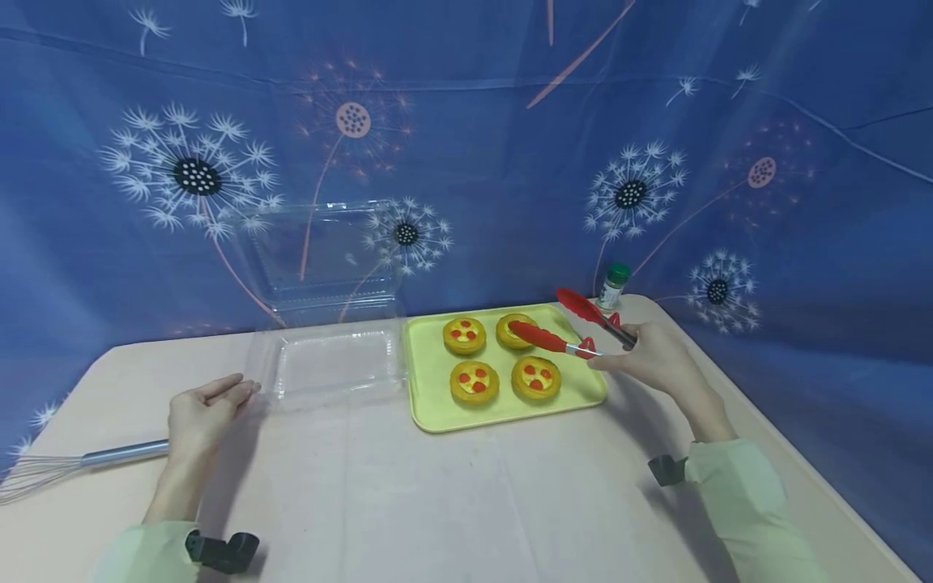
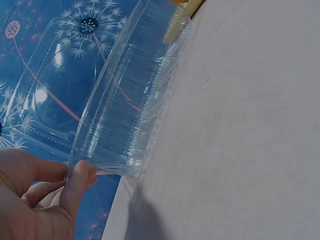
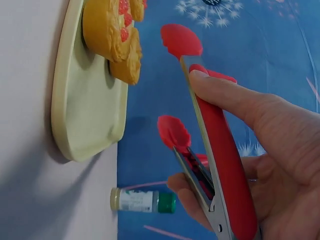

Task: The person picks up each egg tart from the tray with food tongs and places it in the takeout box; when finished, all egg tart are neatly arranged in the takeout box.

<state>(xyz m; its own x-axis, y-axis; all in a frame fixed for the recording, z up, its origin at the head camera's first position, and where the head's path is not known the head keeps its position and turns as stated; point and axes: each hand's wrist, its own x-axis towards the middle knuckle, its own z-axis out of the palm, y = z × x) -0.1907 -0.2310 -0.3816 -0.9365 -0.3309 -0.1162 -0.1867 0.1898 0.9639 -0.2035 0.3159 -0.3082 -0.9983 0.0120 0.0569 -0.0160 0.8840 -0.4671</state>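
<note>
In the head view my right hand (image 1: 659, 360) holds red-tipped tongs (image 1: 543, 336), their arms spread apart above the right part of a yellow tray (image 1: 437, 417). Several egg tarts (image 1: 474, 382) with red pieces on top sit on that tray, and nothing is between the tong tips. The right wrist view shows my thumb along one red handle of the tongs (image 3: 225, 165). At the left, my left hand (image 1: 207, 417) pinches the rim of a clear plastic container (image 2: 125, 110) between thumb and fingers. Its hinged lid (image 1: 328, 251) stands raised at the back.
A whisk (image 1: 124, 453) lies on the table at the far left, beside my left wrist. A small green-capped seasoning bottle (image 1: 614, 287) stands at the back right corner. Blue dandelion-print cloth (image 1: 496, 162) hangs behind the table (image 1: 408, 502).
</note>
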